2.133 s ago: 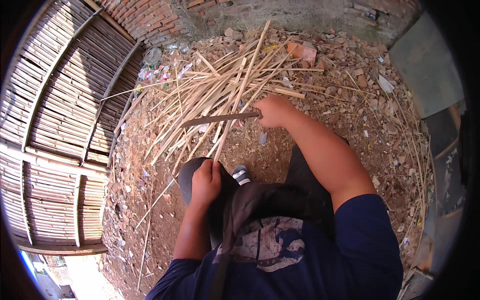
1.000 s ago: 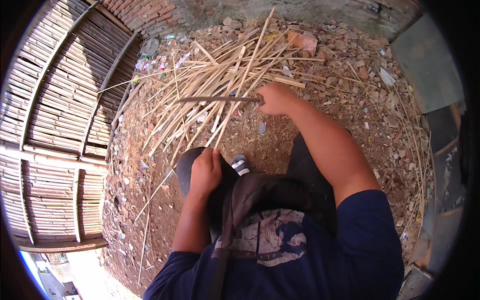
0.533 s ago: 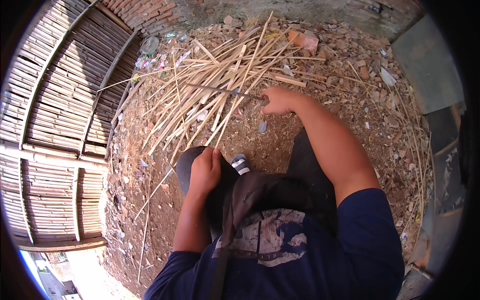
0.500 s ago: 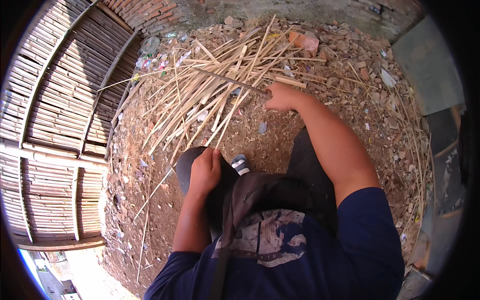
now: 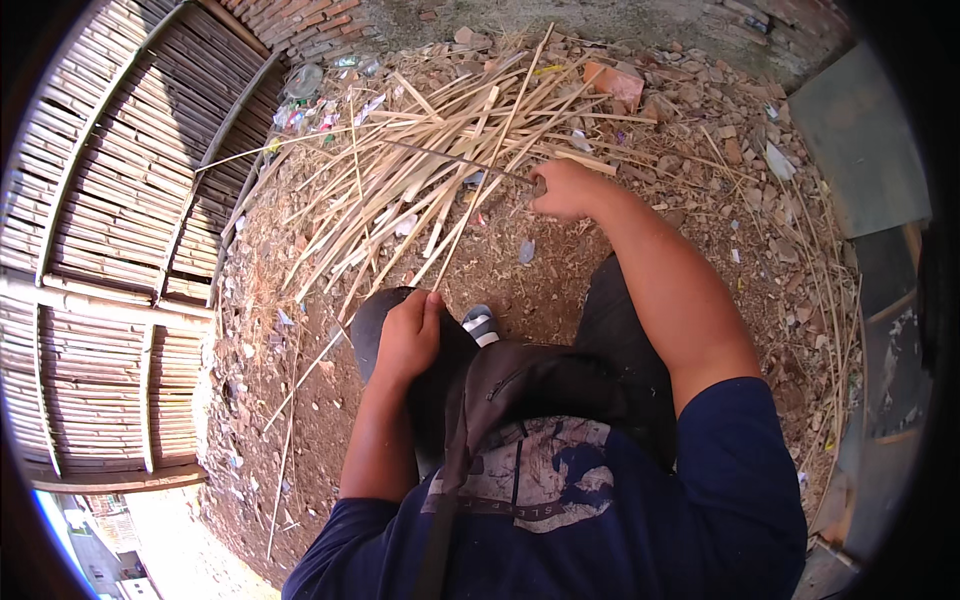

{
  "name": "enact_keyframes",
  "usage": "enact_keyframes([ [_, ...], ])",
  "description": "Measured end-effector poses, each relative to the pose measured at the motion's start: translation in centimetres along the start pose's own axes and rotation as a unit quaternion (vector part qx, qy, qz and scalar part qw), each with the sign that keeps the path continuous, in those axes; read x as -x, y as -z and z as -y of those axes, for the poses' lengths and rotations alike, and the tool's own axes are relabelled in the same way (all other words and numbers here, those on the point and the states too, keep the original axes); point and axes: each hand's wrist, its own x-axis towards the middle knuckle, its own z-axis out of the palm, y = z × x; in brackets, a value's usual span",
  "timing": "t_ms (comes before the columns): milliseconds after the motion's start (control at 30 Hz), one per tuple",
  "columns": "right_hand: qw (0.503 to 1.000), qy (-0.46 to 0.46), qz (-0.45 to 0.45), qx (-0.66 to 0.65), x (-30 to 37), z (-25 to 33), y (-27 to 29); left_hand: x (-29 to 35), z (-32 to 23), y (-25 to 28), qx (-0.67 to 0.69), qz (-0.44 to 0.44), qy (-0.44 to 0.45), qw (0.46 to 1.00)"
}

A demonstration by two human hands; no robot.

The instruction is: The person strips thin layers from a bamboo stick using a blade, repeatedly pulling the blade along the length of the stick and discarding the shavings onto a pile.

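Note:
My left hand [image 5: 408, 335] rests closed on my left knee. From its thumb side a long, thin bamboo strip [image 5: 461, 233] slants up and away over the pile. My right hand [image 5: 568, 190] is stretched forward, its fingers wrapped round the near end of a long, thin, dark blade-like tool [image 5: 455, 159]. That tool points left across the bamboo strip; whether they touch I cannot tell. Beneath both lies a loose pile of split bamboo strips [image 5: 400, 200] on the ground.
A bamboo slat fence [image 5: 110, 180] stands at the left, a brick wall [image 5: 310, 25] at the back. Rubble and an orange brick chunk [image 5: 615, 85] lie beyond the pile. Grey panels [image 5: 860, 140] lean at the right. My sandalled foot [image 5: 480, 325] is between my knees.
The dark tool has tilted slightly in my right hand and looks thinner now. Both hands stay almost where they were; the view has shifted a little.

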Motion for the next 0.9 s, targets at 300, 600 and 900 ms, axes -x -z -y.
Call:
enact_keyframes([
  [300,0.983,0.074,0.142,0.094,0.8,3.4,-1.0,0.0,0.5,0.0,0.0,-0.006,-0.018,1.0],
  [600,0.997,0.04,-0.048,0.034,0.1,-0.6,-0.7,0.1,0.6,0.6,0.074,0.037,0.013,0.996],
  [900,0.988,0.105,-0.024,0.11,3.4,4.7,0.8,0.2,0.9,1.9,0.243,0.108,0.015,0.964],
])
